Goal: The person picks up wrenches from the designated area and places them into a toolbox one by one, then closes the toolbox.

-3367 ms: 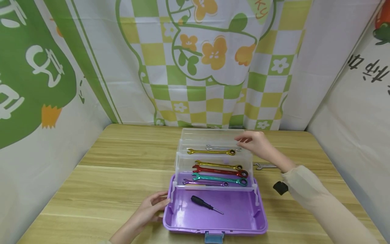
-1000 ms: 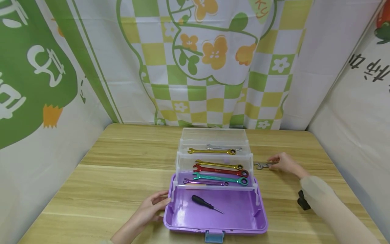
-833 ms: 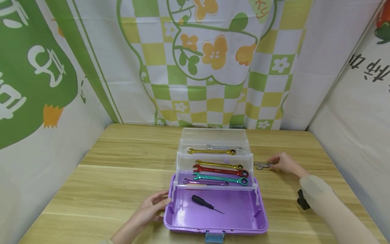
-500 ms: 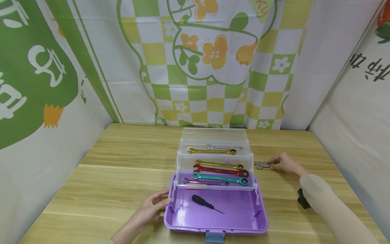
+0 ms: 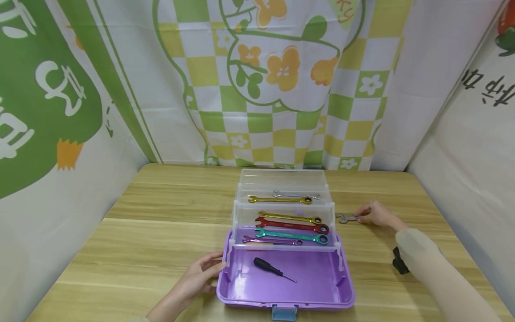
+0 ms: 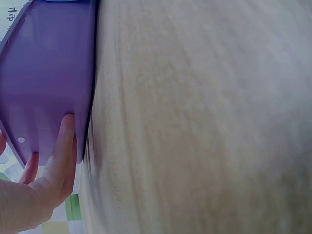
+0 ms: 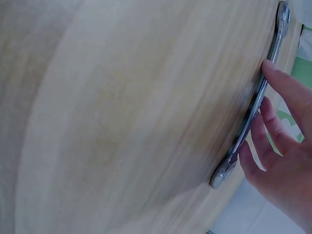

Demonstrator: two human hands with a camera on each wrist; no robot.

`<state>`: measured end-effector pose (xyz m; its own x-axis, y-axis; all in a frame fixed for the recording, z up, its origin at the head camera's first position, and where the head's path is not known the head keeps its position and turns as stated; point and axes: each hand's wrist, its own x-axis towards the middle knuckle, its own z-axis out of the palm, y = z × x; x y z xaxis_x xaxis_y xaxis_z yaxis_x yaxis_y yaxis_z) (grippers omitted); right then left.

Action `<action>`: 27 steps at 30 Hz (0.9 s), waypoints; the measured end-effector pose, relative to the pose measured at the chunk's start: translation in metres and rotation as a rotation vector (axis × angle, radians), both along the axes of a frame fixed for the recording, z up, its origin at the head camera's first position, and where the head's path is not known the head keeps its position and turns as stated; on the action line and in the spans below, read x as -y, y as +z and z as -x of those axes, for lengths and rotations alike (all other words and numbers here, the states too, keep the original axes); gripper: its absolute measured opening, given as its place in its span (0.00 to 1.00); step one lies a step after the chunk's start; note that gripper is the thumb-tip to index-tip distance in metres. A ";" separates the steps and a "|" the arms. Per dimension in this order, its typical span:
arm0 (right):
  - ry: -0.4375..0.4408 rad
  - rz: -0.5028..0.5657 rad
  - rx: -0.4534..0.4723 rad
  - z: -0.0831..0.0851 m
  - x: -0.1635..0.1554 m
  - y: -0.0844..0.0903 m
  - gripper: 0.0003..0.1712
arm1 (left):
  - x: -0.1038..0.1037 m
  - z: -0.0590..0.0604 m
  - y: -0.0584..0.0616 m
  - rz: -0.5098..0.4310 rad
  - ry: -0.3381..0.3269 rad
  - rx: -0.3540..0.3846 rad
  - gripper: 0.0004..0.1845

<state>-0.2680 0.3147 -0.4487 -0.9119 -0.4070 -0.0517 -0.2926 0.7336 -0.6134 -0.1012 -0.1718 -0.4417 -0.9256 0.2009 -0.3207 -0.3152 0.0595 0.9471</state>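
My left hand (image 5: 195, 279) rests against the left side of an open purple toolbox (image 5: 281, 305); the left wrist view has its fingertips on the outer wall (image 6: 48, 83). My right hand (image 5: 378, 215) pinches a silver wrench (image 5: 347, 218) on the table, right of the box. In the right wrist view, the thumb is on the near side of the wrench's shank (image 7: 253, 105) and other fingers are behind it. The wrench's far end is hidden by the hand in the head view. A black-handled screwdriver (image 5: 267, 266) lies on the box floor.
Clear stepped trays (image 5: 281, 179) stand raised at the back of the box. They hold a red wrench (image 5: 291, 225), a green wrench (image 5: 289, 235), a purple wrench (image 5: 273, 241), gold wrenches (image 5: 279, 200) and a thin silver wrench (image 5: 295, 195). A patterned curtain (image 5: 225, 120) hangs behind the table.
My right hand has come down from above the upper tray's right end to the silver wrench on the table, and has stayed there over the last second. The left hand has kept its place.
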 end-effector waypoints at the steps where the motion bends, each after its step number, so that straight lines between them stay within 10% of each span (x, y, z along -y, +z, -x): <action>1: 0.008 0.000 0.012 0.001 0.000 0.000 0.10 | 0.000 0.000 0.000 -0.002 0.000 0.001 0.33; 27: 0.091 0.058 0.134 0.003 0.004 0.010 0.10 | 0.001 0.000 -0.001 0.003 0.004 0.002 0.33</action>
<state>-0.2714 0.3109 -0.4383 -0.8578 -0.4933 -0.1442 -0.2691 0.6702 -0.6917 -0.1012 -0.1725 -0.4424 -0.9259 0.1965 -0.3227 -0.3169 0.0611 0.9465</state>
